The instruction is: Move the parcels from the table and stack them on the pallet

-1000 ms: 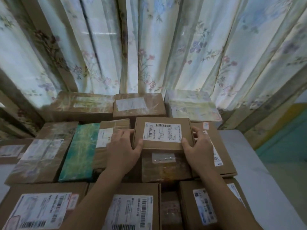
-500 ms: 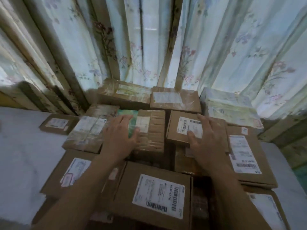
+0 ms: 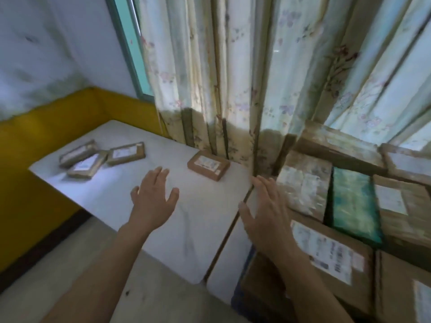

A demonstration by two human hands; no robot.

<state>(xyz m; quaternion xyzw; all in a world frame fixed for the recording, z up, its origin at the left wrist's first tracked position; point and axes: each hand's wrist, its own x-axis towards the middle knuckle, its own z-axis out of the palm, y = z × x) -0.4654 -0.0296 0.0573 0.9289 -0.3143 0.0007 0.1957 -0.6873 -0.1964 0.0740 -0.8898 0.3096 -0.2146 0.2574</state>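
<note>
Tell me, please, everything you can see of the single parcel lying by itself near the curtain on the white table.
The lone parcel is a small, flat, rectangular box of brown cardboard with a pale printed label across most of its top; the print is too blurred to read. It lies flat on the white table, turned at a slant to the table's edges, close to the foot of the floral curtain. Neither hand touches it: the left hand is spread open above the table just in front of it.

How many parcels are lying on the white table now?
4. Three lie clustered at the table's far left end; one brown parcel lies alone beside the curtain. None seems hidden.
</note>
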